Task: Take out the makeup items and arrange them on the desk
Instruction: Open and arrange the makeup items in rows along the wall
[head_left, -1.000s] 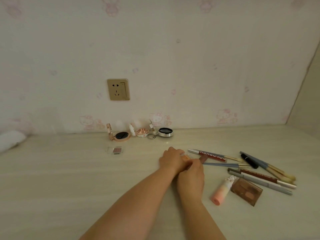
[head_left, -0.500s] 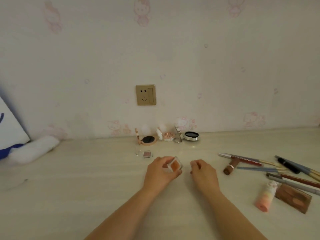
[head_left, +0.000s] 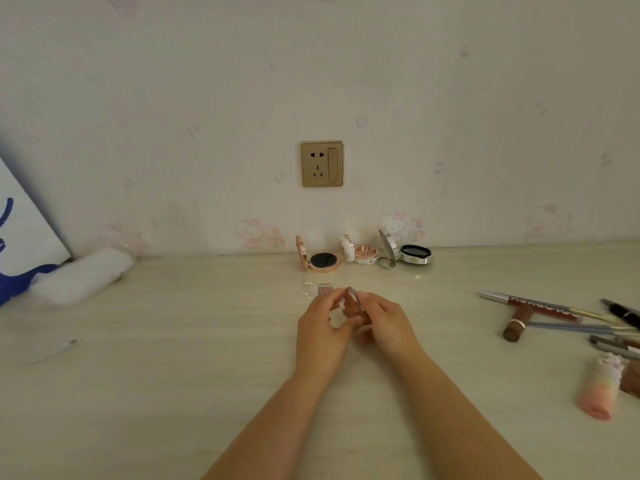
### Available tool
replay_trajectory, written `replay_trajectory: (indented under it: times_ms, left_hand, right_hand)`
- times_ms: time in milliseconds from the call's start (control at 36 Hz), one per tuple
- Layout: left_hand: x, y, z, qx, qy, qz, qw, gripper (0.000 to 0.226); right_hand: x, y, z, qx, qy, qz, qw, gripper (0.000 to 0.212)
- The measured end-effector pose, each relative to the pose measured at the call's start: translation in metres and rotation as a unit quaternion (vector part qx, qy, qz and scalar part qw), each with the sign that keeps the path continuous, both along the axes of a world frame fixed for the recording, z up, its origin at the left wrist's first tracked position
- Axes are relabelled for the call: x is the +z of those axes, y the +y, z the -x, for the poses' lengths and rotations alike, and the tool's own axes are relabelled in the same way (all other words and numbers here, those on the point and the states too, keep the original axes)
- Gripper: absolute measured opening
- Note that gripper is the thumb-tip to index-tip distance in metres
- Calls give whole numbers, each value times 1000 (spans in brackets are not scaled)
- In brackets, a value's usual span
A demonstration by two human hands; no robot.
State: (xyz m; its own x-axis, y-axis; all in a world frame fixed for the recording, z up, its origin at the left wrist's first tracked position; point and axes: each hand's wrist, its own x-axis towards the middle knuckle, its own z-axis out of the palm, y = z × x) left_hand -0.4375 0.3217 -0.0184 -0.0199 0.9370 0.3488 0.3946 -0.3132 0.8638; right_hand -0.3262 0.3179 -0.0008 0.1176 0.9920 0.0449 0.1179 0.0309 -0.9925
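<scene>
A small clear case with an orange-brown pan is held upright just above the desk at the middle. My left hand pinches its left side and my right hand pinches its right side. Just behind it lies a small clear eyeshadow pan on the desk. Three open compacts stand in a row at the wall: a rose-gold one, a white and pink one and a silver one.
At the right lie several pencils and brushes, a brown lipstick tube, a pink-orange tube and the edge of a brown palette. A white rolled cloth and a white-blue bag sit far left. A wall socket is above.
My left hand carried the small case from the pile at the right to the middle of the desk. My right hand then closed in on it, and both hands now hold it upright.
</scene>
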Motion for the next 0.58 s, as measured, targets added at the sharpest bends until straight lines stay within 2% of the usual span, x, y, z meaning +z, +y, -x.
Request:
replay_trajectory:
  times_ms: [83, 167, 417, 583]
  left_hand:
    - [-2, 3, -5, -15, 0, 2, 1000, 45]
    - [-2, 2, -10, -21, -12, 4, 1000, 45]
    - [-2, -9, -5, -15, -4, -5, 1000, 37]
    - [-3, -8, -6, -16, -3, -7, 1000, 35]
  right_hand:
    - [1, -2, -6, 15, 71, 19, 997, 25]
    - [-1, -3, -12, 24, 92, 15, 995, 22]
    - [-1, -11, -8, 18, 11, -41, 999, 22]
    - [-4, -9, -8, 3, -8, -41, 999, 18]
